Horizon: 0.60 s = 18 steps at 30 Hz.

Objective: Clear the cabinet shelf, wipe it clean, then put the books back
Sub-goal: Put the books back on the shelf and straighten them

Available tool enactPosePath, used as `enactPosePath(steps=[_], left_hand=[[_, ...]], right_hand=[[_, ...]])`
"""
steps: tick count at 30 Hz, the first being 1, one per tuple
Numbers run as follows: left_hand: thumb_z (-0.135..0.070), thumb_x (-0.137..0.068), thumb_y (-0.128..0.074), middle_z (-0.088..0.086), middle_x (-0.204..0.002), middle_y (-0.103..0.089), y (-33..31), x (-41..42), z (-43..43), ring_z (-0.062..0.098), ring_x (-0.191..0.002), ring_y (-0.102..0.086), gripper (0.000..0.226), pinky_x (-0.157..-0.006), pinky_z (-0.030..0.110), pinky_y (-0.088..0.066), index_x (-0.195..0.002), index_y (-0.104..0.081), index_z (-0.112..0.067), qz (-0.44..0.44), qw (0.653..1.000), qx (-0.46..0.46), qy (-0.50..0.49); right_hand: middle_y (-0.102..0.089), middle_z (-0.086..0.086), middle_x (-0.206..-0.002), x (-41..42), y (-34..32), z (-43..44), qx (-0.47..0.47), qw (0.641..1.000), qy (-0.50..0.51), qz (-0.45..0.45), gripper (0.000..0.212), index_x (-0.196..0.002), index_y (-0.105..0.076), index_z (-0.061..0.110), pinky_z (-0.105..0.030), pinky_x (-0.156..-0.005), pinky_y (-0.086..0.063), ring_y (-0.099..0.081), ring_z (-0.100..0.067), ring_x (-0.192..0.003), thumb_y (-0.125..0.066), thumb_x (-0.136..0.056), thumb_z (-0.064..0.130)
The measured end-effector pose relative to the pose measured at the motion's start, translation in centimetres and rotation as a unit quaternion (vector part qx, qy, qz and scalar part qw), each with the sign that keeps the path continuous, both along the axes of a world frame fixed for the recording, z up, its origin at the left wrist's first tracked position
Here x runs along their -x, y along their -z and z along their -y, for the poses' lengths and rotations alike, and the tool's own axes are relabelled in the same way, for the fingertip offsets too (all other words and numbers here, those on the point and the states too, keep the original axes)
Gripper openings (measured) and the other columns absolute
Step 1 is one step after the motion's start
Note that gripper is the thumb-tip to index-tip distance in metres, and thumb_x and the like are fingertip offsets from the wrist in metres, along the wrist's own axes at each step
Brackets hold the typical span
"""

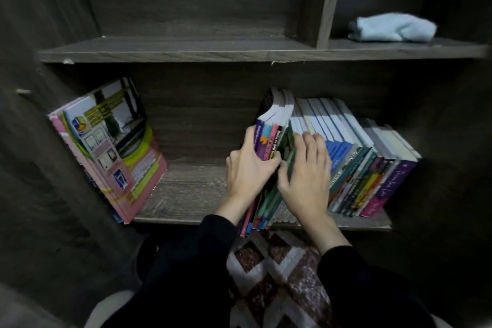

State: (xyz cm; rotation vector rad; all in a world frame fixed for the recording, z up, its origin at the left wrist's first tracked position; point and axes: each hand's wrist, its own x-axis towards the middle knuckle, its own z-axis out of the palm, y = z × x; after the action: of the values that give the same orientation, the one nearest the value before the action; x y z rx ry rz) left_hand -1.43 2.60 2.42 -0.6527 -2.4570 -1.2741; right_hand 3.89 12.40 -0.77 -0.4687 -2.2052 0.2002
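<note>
A dark wooden cabinet shelf (186, 189) holds a row of upright books (354, 157) on its right half. My left hand (247, 168) grips a small bundle of books (269, 136) at the row's left end, thumb on the spines and fingers behind. My right hand (306, 168) rests on the neighbouring spines, its fingers hooked over the tops of the books. A few pink-covered books (111, 152) lean against the cabinet's left wall. A light blue cloth (394, 28) lies folded on the upper right shelf.
The upper shelf board (186, 50) hangs just above the books, split by a vertical divider (330, 0). Bare shelf shows between the pink books and my hands. A patterned rug (271, 274) lies on the floor below the shelf edge.
</note>
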Motion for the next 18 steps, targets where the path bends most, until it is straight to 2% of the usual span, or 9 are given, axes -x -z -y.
enactPosePath(steps=[3,6,8,11,12,14,16,18], left_hand=[[-0.062,-0.077,-0.065,-0.011,-0.109,-0.069,0.9,-0.1,1.7,0.016,-0.102,-0.064,0.069,-0.095,0.031,-0.046,-0.135,-0.032,-0.042,0.003,0.996,0.008,0.086],[-0.058,-0.078,-0.067,-0.011,-0.124,-0.063,3.4,0.0,3.4,0.002,-0.108,-0.060,0.084,-0.101,0.026,-0.044,-0.146,-0.021,-0.041,0.052,0.981,0.030,0.184],[-0.053,-0.073,-0.074,-0.004,-0.144,-0.047,6.3,0.5,4.5,0.007,-0.123,-0.051,0.107,-0.106,0.025,-0.037,-0.149,0.001,-0.044,0.107,0.965,0.091,0.220],[-0.038,-0.068,-0.083,0.008,-0.158,-0.019,10.3,1.1,5.2,0.027,-0.138,-0.036,0.131,-0.111,0.049,-0.034,-0.136,0.026,-0.058,0.150,0.952,0.181,0.196],[-0.033,-0.068,-0.085,0.012,-0.159,-0.016,10.9,1.1,5.1,0.032,-0.137,-0.036,0.134,-0.108,0.054,-0.036,-0.132,0.030,-0.060,0.155,0.951,0.199,0.177],[-0.032,-0.069,-0.083,0.014,-0.158,-0.017,11.3,1.1,4.8,0.036,-0.133,-0.042,0.137,-0.103,0.054,-0.040,-0.127,0.037,-0.060,0.139,0.952,0.229,0.146],[-0.039,-0.072,-0.079,0.013,-0.158,-0.019,11.2,1.0,4.5,0.035,-0.127,-0.049,0.135,-0.099,0.050,-0.044,-0.122,0.045,-0.056,0.109,0.946,0.279,0.127],[-0.047,-0.074,-0.074,0.012,-0.159,-0.013,11.1,1.3,4.4,0.031,-0.120,-0.056,0.131,-0.094,0.047,-0.048,-0.118,0.050,-0.051,0.080,0.936,0.323,0.113]], right_hand=[[-0.040,-0.015,-0.146,-0.3,-0.1,0.1,0.018,1.000,-0.014,0.011,0.060,-0.141,-0.037,0.005,-0.041,-0.115,-0.016,-0.019,-0.025,-0.139,-0.047,-0.084,0.023],[-0.033,-0.014,-0.151,-0.7,-0.2,-0.1,0.031,0.999,-0.032,0.030,0.061,-0.144,-0.033,0.002,-0.037,-0.116,-0.005,-0.015,-0.023,-0.143,-0.043,-0.088,0.023],[-0.029,-0.012,-0.154,-1.1,-0.3,-0.3,0.051,0.996,-0.060,0.028,0.061,-0.146,-0.030,0.002,-0.033,-0.116,0.000,-0.012,-0.020,-0.144,-0.038,-0.089,0.021],[-0.029,-0.011,-0.154,-1.5,-0.5,-0.4,0.081,0.992,-0.099,0.004,0.062,-0.146,-0.030,0.001,-0.028,-0.116,0.000,-0.011,-0.015,-0.144,-0.034,-0.088,0.021],[-0.030,-0.011,-0.153,-1.6,-0.5,-0.3,0.087,0.991,-0.105,-0.007,0.062,-0.146,-0.031,0.001,-0.028,-0.116,-0.001,-0.012,-0.014,-0.143,-0.030,-0.089,0.026],[-0.029,-0.011,-0.154,-1.6,-0.4,-0.1,0.096,0.990,-0.103,-0.017,0.067,-0.146,-0.031,0.002,-0.030,-0.115,-0.002,-0.011,-0.014,-0.143,-0.022,-0.093,0.043],[-0.027,-0.012,-0.154,-1.2,-0.2,0.0,0.091,0.992,-0.085,-0.014,0.084,-0.146,-0.030,0.001,-0.031,-0.115,-0.001,-0.010,-0.014,-0.143,-0.018,-0.092,0.064],[-0.028,-0.015,-0.153,-0.7,0.2,0.1,0.064,0.996,-0.059,-0.012,0.098,-0.146,-0.027,0.000,-0.029,-0.114,0.001,-0.012,-0.017,-0.141,-0.018,-0.086,0.076]])
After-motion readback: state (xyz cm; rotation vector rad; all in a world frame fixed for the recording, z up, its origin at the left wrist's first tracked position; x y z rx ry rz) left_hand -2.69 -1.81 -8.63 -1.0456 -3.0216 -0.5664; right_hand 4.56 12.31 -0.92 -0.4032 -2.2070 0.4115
